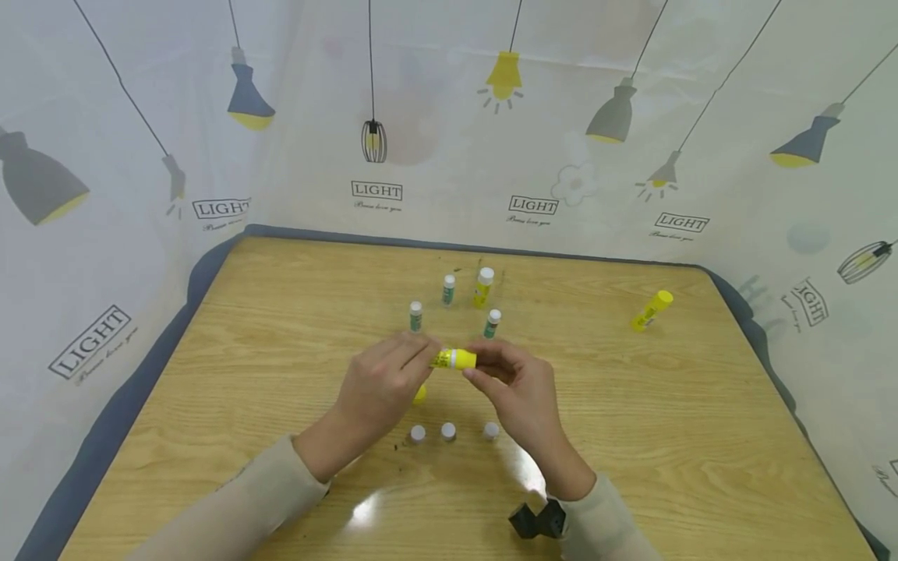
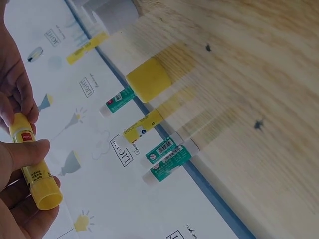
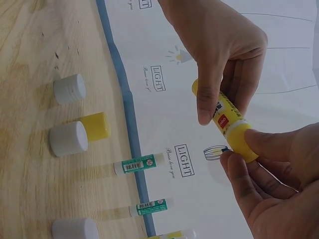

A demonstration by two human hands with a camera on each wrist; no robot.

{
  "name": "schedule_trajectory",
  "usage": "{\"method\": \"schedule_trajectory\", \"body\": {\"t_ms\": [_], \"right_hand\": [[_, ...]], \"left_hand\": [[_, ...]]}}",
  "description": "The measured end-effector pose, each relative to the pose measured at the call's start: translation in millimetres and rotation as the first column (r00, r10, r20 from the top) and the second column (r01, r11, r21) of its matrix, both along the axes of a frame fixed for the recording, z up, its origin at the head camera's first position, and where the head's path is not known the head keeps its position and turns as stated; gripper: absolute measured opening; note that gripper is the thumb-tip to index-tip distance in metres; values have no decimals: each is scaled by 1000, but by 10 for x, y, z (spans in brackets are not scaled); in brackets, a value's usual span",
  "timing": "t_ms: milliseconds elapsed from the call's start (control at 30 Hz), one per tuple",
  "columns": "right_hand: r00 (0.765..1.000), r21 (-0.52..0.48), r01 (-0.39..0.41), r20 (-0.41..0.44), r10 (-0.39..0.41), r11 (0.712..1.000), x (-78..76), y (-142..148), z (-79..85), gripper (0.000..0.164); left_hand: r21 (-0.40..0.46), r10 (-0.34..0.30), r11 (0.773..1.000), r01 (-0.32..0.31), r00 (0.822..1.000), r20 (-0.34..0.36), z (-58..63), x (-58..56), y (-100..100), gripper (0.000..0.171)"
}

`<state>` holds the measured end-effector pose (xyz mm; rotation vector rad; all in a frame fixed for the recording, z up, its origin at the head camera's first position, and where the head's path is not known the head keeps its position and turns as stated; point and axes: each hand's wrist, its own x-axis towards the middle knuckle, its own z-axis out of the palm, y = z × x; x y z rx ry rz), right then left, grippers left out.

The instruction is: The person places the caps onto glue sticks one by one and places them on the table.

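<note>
Wooden table (image 1: 245,374) with glue sticks (image 1: 449,289), caps (image 1: 449,431)

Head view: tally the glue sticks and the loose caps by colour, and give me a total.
Yellow glue sticks: 3
Green glue sticks: 3
White caps: 3
Yellow cap: 1
Total: 10
</note>
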<state>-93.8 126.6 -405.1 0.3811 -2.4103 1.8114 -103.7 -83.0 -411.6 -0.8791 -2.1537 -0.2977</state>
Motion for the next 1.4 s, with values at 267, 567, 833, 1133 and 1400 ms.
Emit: {"method": "schedule_trajectory", "body": {"t_ms": [267, 567, 833, 1133, 1400], "right_hand": [[1000, -40, -13, 8, 14, 999, 9, 10, -3, 23], [1000, -51, 11, 18, -10, 999, 19, 18, 8, 23], [999, -53, 45, 29, -43, 998, 31, 9, 30, 21], [995, -58, 85, 54, -82, 995, 42, -2, 14, 21], [991, -42, 113, 71, -110, 993, 54, 0, 18, 19]], "left_hand": [[-4, 10, 1000, -10, 1000, 14, 19, 26, 25, 13], [-11, 15, 1000, -16, 1000, -18, 39, 41, 55, 12], [-1, 0, 1000, 0, 999, -46, 57, 50, 87, 12], [-7, -13, 1000, 12, 997, -74, 45, 51, 113, 12], [-20, -10, 1000, 9, 998, -69, 40, 53, 143, 11]]}}
